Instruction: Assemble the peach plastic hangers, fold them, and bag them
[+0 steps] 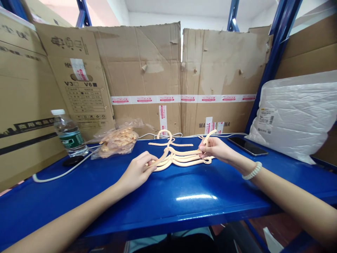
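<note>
Several cream-coloured clothes hangers lie on the blue tabletop in front of me, their arms overlapping around a common middle. My left hand [139, 168] is closed on the left arm of the upper clothes hanger [181, 152], thumb and fingers pinching near its end. At the other side my right hand [211, 148] pinches that hanger's right end, and a curved cream piece sticks up above the fingers. Beneath it rest more hangers [189, 163], with a curled end showing at the right. Behind stands a round hook [165, 131] above two thin arms.
On the left are a water bottle [68, 135], a dark round object [73, 161], and a clear bag of cream pieces [119, 141]. A phone [247, 146] and white wrapped package [292, 116] lie right. Cardboard [147, 70] walls the back; a white cable [59, 177] crosses the blue table [168, 196].
</note>
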The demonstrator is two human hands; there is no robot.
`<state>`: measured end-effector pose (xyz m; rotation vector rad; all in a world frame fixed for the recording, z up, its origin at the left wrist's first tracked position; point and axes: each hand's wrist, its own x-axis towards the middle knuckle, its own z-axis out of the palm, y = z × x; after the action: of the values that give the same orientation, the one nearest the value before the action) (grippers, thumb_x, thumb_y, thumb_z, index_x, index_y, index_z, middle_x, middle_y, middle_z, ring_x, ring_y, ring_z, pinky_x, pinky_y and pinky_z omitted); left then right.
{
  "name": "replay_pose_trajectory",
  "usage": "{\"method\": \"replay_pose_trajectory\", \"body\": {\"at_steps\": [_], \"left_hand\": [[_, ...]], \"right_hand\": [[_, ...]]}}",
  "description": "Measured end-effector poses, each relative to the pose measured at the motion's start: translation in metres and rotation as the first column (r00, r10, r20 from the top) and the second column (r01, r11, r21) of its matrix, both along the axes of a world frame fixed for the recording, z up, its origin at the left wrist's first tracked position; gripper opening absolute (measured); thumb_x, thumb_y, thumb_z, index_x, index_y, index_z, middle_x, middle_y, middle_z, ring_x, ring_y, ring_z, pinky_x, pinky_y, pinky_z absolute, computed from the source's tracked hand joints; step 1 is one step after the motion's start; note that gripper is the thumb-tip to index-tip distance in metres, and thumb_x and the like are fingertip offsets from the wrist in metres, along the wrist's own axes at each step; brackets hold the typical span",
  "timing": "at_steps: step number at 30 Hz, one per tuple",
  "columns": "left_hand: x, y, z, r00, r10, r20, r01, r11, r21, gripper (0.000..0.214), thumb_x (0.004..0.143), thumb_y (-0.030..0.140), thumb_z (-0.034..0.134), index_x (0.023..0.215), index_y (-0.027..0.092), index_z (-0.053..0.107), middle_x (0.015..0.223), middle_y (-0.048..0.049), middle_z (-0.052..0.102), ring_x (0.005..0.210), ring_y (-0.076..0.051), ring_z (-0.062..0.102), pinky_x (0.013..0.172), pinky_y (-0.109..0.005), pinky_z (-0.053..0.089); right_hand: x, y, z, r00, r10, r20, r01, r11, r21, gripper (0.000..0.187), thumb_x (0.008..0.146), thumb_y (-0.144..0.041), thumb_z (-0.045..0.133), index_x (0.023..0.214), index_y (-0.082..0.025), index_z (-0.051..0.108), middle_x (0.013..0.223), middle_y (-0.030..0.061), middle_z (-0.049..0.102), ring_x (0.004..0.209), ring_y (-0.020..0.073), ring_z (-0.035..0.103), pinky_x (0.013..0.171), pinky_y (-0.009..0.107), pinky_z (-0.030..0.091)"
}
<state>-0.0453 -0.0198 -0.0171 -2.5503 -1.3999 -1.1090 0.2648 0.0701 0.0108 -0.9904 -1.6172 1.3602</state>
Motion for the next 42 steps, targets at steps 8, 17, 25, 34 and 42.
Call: {"method": "replay_pose_trajectory", "body": {"at_steps": [8,17,25,34,42], "left_hand": [[0.001,-0.001,0.002,0.999,0.033,-0.021,-0.033,0.999,0.001,0.016,0.088,0.026,0.053,0.099,0.019,0.063,0.079,-0.0007,0.057,0.071,-0.014,0.057,0.065,-0.024,0.046],[-0.003,-0.002,0.003,1.0,0.015,-0.019,-0.014,0.999,0.03,0.019,0.088,0.025,0.055,0.093,0.017,0.071,0.078,-0.0037,0.066,0.068,-0.013,0.06,0.06,-0.022,0.047],[-0.004,0.0,0.007,0.997,-0.004,-0.071,0.008,0.999,0.047,0.017,0.087,0.024,0.054,0.092,0.018,0.07,0.082,-0.0043,0.067,0.072,-0.014,0.062,0.064,-0.023,0.048],[-0.008,-0.005,0.015,0.984,-0.018,-0.178,0.014,1.0,-0.022,0.005,0.085,0.017,0.052,0.088,0.019,0.057,0.086,-0.0026,0.062,0.076,-0.016,0.057,0.067,-0.026,0.043],[-0.007,-0.01,0.017,0.934,-0.061,-0.353,0.029,0.995,-0.095,0.007,0.082,0.015,0.057,0.081,0.021,0.061,0.08,-0.0018,0.063,0.078,-0.018,0.057,0.069,-0.027,0.041]], "right_hand": [[0.005,0.001,0.003,0.995,0.057,-0.076,-0.058,0.998,-0.003,0.034,0.063,-0.031,0.085,0.08,-0.014,0.061,0.066,0.0035,0.066,0.063,0.0157,0.069,0.066,0.027,0.062],[0.006,0.004,0.004,0.991,0.103,-0.084,-0.097,0.992,0.075,0.037,0.064,-0.039,0.083,0.083,-0.012,0.066,0.078,0.0078,0.069,0.072,0.0173,0.069,0.066,0.026,0.06],[0.024,0.017,0.009,0.966,0.104,-0.237,-0.102,0.995,0.024,0.028,0.073,-0.038,0.075,0.088,-0.014,0.071,0.078,0.0046,0.065,0.069,0.0114,0.06,0.06,0.023,0.054],[0.074,0.041,0.019,0.975,0.149,0.162,-0.161,0.985,0.064,0.033,0.063,-0.037,0.081,0.087,-0.015,0.071,0.079,0.0035,0.068,0.065,0.0119,0.059,0.065,0.028,0.05],[0.07,0.04,0.016,0.696,0.333,0.637,-0.493,0.866,0.087,0.034,0.07,-0.044,0.074,0.084,-0.013,0.071,0.075,0.0051,0.068,0.063,0.0135,0.057,0.06,0.026,0.046]]}}
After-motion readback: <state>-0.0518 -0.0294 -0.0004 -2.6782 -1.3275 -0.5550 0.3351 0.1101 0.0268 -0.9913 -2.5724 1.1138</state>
